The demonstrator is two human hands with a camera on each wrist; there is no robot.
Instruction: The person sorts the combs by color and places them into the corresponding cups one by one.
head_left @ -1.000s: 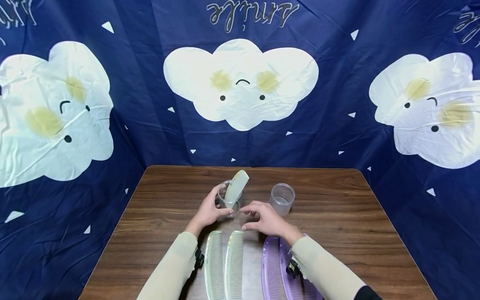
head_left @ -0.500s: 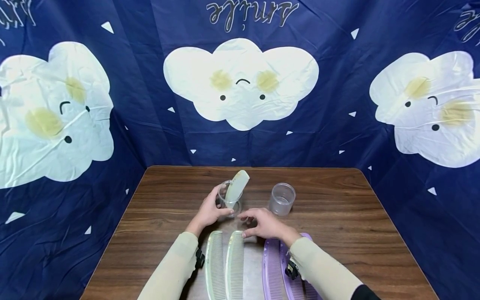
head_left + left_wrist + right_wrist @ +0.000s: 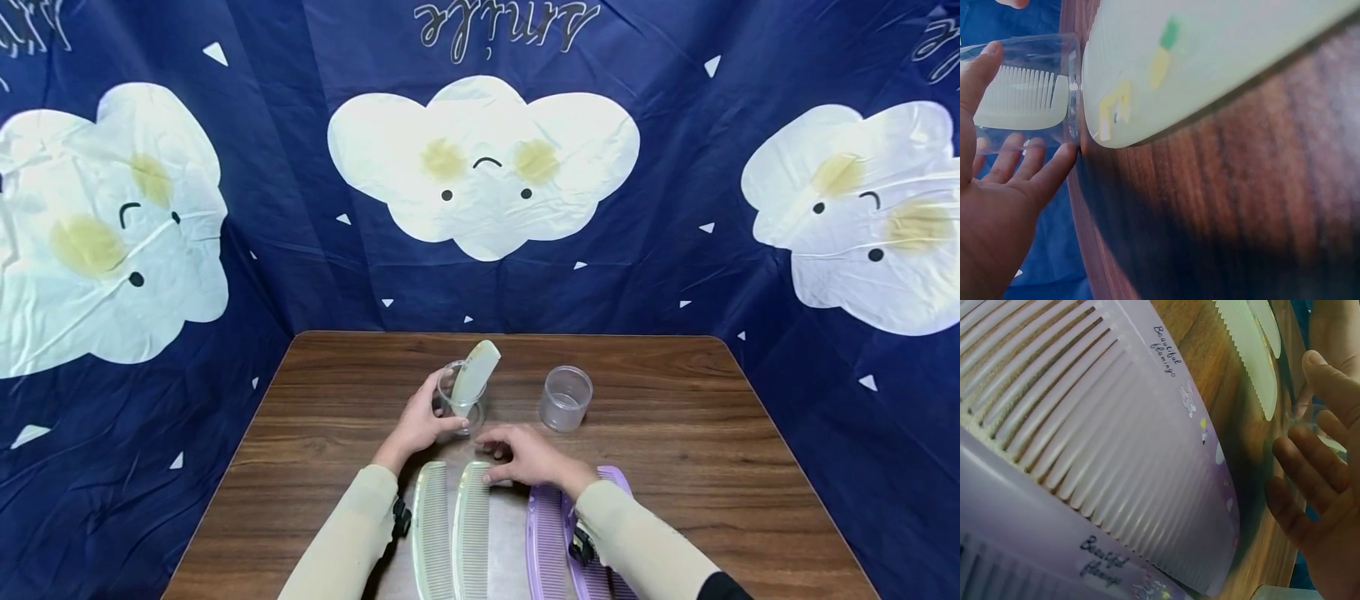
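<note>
In the head view my left hand (image 3: 418, 423) grips a clear plastic cup (image 3: 476, 417), thumb in front and fingers around the far side. Leaning in that cup is a pale green comb (image 3: 476, 372), its upper end above the rim; its teeth show through the wall in the left wrist view. My right hand (image 3: 528, 454) hovers with loosely bent fingers, its thumb over the top end of a pale green comb (image 3: 471, 533) on the table. In the right wrist view the right hand's fingers (image 3: 1310, 462) are spread apart and hold nothing. Another green comb (image 3: 431, 533) lies alongside.
Purple combs (image 3: 546, 542) lie under my right forearm, large in the right wrist view. A second clear cup (image 3: 566, 402) stands at the back right of the wooden table (image 3: 675, 433). A blue cloud-print cloth (image 3: 480, 292) hangs around the table.
My right hand has moved down and slightly nearer to me, from beside the cup to above the green comb's top end. The left hand keeps holding the cup in place.
</note>
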